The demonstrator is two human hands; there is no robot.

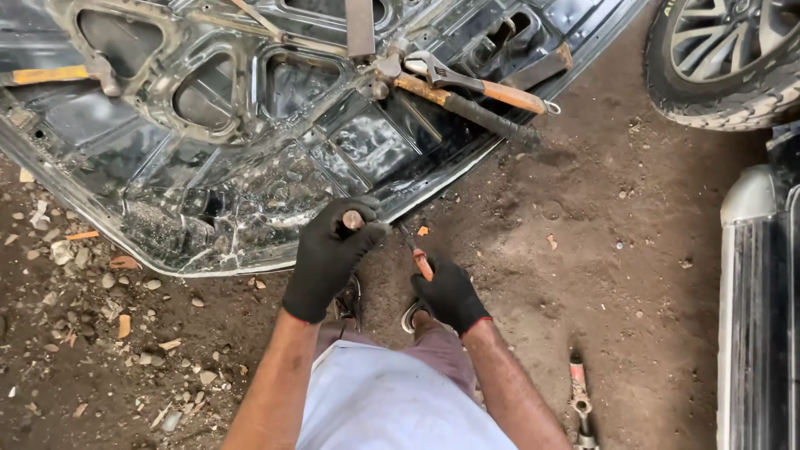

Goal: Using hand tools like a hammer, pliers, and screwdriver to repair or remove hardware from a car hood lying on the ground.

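While left hand (329,254) grips a round-ended tool on the panel (250,142) edge | right hand (448,293) clasps an orange-handled tool (421,260) | risk: slip off thin rim, gloved knuckles strike metal

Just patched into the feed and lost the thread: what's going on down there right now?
A person in black gloves crouches on dirt ground at the edge of a dark car body panel lying flat. The left hand is closed round a rusty round-ended tool at the panel's rim; the right hand holds an orange-handled tool pointed toward the same spot. An adjustable wrench and a hammer rest on the panel. A car wheel sits at upper right.
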